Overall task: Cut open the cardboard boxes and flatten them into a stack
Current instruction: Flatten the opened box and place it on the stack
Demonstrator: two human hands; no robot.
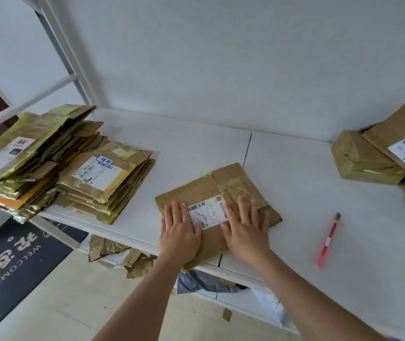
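Box [211, 193], one, lies flattened under two flat hands: left hand [179, 232], right hand [245, 230].

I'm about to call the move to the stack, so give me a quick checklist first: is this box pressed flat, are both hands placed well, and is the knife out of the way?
1. Flattened box lying flat on the table: ok.
2. Left hand and right hand pressing it, fingers straight: ok.
3. Box fully on the table: not ok, its near edge overhangs.
4. Pink utility knife apart from both hands: ok.
5. Knife blade retracted: cannot tell.
6. Flattened stack at left reachable: ok.
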